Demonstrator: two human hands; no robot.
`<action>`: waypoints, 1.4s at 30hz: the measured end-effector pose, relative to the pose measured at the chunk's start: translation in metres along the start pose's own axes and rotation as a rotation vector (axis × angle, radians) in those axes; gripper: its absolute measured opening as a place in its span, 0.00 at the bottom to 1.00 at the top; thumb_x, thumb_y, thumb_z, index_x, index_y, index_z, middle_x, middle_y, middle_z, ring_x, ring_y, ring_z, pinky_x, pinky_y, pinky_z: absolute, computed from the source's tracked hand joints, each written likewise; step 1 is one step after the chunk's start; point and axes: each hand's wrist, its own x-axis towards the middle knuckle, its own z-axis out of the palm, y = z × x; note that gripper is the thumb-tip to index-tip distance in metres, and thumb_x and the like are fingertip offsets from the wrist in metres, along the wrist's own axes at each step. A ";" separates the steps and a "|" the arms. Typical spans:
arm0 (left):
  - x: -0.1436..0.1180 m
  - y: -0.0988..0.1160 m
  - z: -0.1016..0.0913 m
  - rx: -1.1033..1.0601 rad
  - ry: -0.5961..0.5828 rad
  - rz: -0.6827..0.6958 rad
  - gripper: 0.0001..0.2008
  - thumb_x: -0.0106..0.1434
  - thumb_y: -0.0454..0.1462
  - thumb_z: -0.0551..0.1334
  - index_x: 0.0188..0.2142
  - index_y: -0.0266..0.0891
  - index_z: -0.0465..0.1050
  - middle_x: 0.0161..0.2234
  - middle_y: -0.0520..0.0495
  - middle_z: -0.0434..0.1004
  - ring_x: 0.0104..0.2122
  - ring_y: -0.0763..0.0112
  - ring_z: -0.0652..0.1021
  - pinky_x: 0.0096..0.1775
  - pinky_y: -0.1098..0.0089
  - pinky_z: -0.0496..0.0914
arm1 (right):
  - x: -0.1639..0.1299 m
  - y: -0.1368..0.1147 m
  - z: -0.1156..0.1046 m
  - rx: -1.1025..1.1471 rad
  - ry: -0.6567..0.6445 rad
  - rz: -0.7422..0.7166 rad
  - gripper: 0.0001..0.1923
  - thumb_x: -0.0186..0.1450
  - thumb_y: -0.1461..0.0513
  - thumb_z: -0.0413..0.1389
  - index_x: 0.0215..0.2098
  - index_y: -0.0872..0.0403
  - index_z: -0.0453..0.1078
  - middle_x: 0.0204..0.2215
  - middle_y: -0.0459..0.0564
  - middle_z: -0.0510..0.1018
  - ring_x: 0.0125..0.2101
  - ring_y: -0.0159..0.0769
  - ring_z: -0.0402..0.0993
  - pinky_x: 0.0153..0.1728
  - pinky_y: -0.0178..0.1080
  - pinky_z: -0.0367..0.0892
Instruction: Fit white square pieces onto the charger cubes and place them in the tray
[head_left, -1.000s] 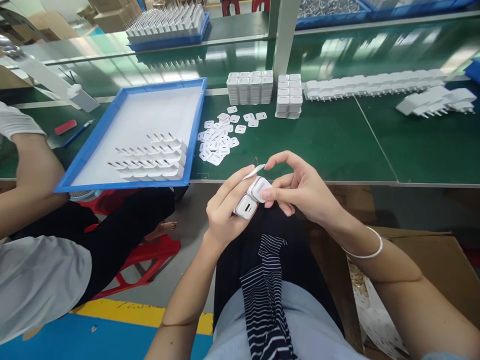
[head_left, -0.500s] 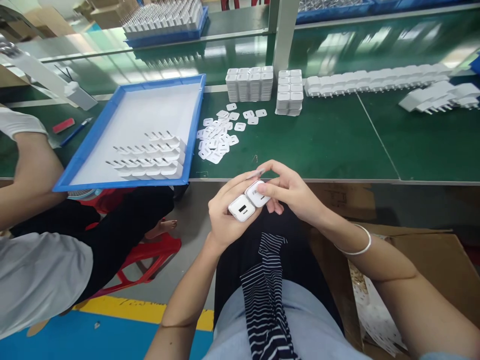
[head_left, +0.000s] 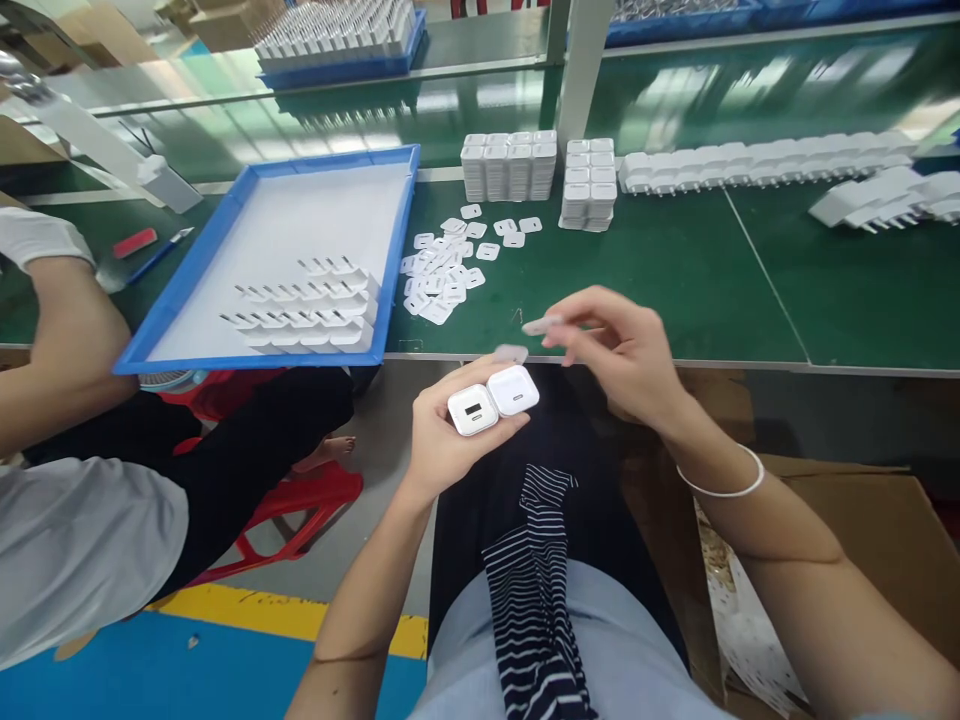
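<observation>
My left hand [head_left: 442,430] holds two white charger plugs [head_left: 493,400] side by side above my lap, their port faces up. Just beyond them a small white film piece [head_left: 511,353] shows at my left fingertips, blurred. My right hand [head_left: 622,350] is lifted off the plugs to the right and pinches a thin white film strip [head_left: 541,325] between thumb and forefinger, over the front edge of the green table [head_left: 675,290].
A blue tray [head_left: 225,290] with rows of white plugs [head_left: 307,305] lies on the left. Loose white stickers [head_left: 442,265], stacked plug blocks [head_left: 510,165] and long rows of plugs [head_left: 765,160] sit further back. Another person's arm [head_left: 67,340] is at left. A cardboard box [head_left: 885,540] stands at right.
My right hand has pulled away from the plugs up and to the right, taking a thin white strip with it. The left hand keeps both plugs.
</observation>
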 end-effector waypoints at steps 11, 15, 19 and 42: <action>0.012 0.012 0.003 0.102 -0.110 -0.001 0.19 0.54 0.34 0.76 0.46 0.40 0.81 0.45 0.43 0.84 0.42 0.62 0.83 0.46 0.63 0.77 | 0.010 -0.058 -0.004 -0.289 -0.502 -0.210 0.09 0.70 0.66 0.57 0.40 0.53 0.80 0.32 0.48 0.79 0.31 0.32 0.74 0.33 0.34 0.68; 0.009 0.017 0.005 -0.021 -0.167 -0.172 0.17 0.52 0.36 0.77 0.42 0.37 0.81 0.37 0.45 0.83 0.33 0.68 0.80 0.35 0.70 0.74 | 0.015 -0.058 0.005 -0.278 -0.543 -0.199 0.08 0.68 0.67 0.58 0.37 0.54 0.80 0.35 0.50 0.79 0.33 0.33 0.74 0.33 0.35 0.68; 0.007 0.017 0.006 -0.094 -0.208 -0.241 0.15 0.52 0.37 0.77 0.39 0.36 0.81 0.36 0.46 0.82 0.32 0.70 0.78 0.34 0.72 0.73 | 0.016 -0.062 0.008 -0.217 -0.537 -0.024 0.11 0.66 0.69 0.60 0.43 0.53 0.82 0.33 0.48 0.84 0.31 0.33 0.76 0.32 0.35 0.70; 0.006 0.013 0.010 -0.168 -0.245 -0.288 0.19 0.51 0.37 0.77 0.43 0.36 0.81 0.39 0.45 0.84 0.36 0.66 0.82 0.38 0.69 0.76 | 0.015 -0.049 0.014 0.196 -0.472 0.377 0.02 0.57 0.64 0.70 0.30 0.52 0.84 0.26 0.47 0.84 0.26 0.34 0.79 0.25 0.35 0.73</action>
